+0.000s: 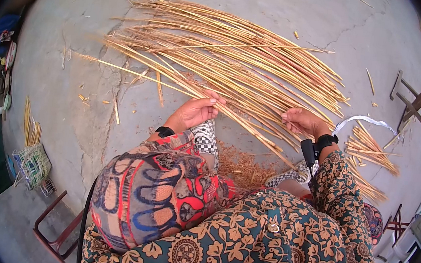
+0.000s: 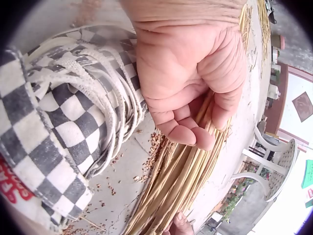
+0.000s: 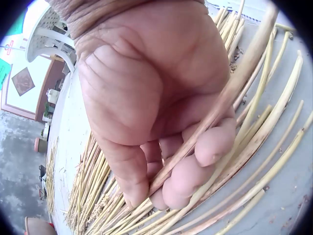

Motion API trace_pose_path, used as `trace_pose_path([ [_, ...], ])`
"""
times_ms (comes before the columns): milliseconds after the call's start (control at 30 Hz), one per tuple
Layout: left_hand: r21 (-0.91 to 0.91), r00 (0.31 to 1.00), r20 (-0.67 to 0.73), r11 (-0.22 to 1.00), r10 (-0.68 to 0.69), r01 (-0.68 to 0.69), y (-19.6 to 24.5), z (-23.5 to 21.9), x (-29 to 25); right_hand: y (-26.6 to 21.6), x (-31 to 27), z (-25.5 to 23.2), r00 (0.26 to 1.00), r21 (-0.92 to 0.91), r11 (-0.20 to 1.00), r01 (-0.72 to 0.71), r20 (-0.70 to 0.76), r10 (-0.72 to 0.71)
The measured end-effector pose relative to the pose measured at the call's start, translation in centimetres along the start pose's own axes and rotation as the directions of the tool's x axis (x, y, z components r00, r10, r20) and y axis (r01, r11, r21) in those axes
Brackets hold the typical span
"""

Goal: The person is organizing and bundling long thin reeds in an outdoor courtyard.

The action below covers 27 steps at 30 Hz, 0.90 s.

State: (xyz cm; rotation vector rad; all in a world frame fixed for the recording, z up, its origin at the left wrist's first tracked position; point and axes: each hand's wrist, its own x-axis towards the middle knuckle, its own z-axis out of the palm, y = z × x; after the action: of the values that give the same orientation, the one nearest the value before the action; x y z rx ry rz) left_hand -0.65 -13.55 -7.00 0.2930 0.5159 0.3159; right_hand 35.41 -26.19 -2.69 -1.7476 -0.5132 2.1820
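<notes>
**Dry stalks (image 1: 261, 46) fanned over a cracked grey floor (image 1: 73, 64)**

The floor is bare concrete, crossed by cracks and littered with broken bits. Toward its left edge a woven basket (image 1: 35, 166) stands, and in the near left corner there is a dark red chair frame (image 1: 55, 243). Toward the right edge is a stool with a red top (image 1: 416, 105); between it and the spread lie a white strip (image 1: 370, 119) and a pile of shorter pieces (image 1: 372, 150). The wrist views add a white plastic chair (image 2: 274, 169) and a pale wall with a diamond-shaped panel (image 2: 303, 106).

The stalks cover the middle of the floor, reaching toward its far side, just beyond both hands. Reddish-brown chaff (image 1: 242, 169) lies at the near side, between two checkered shoes (image 1: 205, 139).

The left hand (image 1: 200, 110) curls its fingers and thumb round a slim bunch (image 2: 209, 110), which slants from the floor's left side down toward the right shoe, passing on the near side of the right hand (image 1: 302, 122). That hand pinches a single stalk (image 3: 195, 134) between thumb and curled fingers, its length crossing the palm side; in the head view this stalk is hard to pick out.
</notes>
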Motion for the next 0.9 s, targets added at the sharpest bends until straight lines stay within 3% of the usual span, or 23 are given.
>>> trace_pose_path([
  [100,0.032,1.0,-0.016,0.999,-0.009,0.01,-0.1,0.1,0.1,-0.6,0.0,0.9,0.983,-0.019,0.999,-0.026,0.18,0.029],
  [400,0.118,0.992,-0.121,0.992,-0.035,0.049,0.1,1.4,-0.1,-4.7,1.6,8.8,0.915,-0.223,0.968,0.113,0.403,-0.014],
  [533,0.093,0.996,-0.086,0.995,-0.031,0.039,0.3,1.7,-0.3,-5.2,2.3,9.2,0.938,-0.409,0.904,0.126,0.345,0.025],
  [567,0.076,0.996,-0.085,0.996,-0.036,0.042,0.2,1.4,-0.3,-5.6,2.5,8.9,0.954,-0.505,0.853,0.128,0.297,0.033],
  [667,0.057,0.998,-0.049,0.998,-0.03,0.033,-0.3,0.1,0.0,-9.7,2.1,7.8,0.989,-0.562,0.817,0.125,0.136,-0.058],
  [700,0.053,0.999,-0.038,0.998,-0.028,0.03,-0.3,0.0,0.0,-11.0,3.0,6.6,0.924,-0.679,0.68,0.275,-0.008,-0.382],
  [733,0.049,0.999,-0.029,0.998,-0.027,0.028,-0.3,-0.1,-0.1,-12.1,4.0,5.4,0.734,-0.796,0.494,0.349,-0.096,-0.673],
  [800,0.063,0.999,0.0,0.997,-0.051,0.051,-0.2,0.0,-0.2,-14.0,5.0,3.5,0.325,-0.973,0.204,0.112,-0.158,-0.933],
  [867,0.092,0.998,-0.005,0.993,-0.067,0.067,-0.2,-0.1,0.0,-14.1,7.1,1.6,0.296,-0.986,0.163,0.026,-0.148,-0.944],
  [900,0.099,0.997,0.003,0.993,-0.071,0.071,0.0,0.2,0.0,-13.5,8.3,0.6,0.226,-0.994,0.108,-0.018,-0.11,-0.968],
])
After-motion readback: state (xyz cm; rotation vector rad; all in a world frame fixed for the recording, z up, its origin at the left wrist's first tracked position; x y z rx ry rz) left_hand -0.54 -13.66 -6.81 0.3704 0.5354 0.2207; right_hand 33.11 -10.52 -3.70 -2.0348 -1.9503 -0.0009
